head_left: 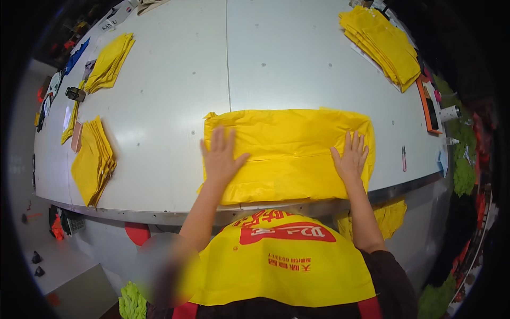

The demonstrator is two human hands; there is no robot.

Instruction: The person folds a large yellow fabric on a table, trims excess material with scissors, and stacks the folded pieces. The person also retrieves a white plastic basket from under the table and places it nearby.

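Along the worktop's (159,154) near edge, yellow cloth (289,143) lies under the spread left hand (219,159) and, farther right, the spread right hand (350,161).

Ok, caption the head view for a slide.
Left hand and right hand spread over yellow fabric on a white worktable, snips at right.

Desk (159,69) brightly lit, soft sheen; right side dimmer. Fisheye bends desk edges, corners black. Left hand (220,158) slightly blurred; lower-left patch smeared.
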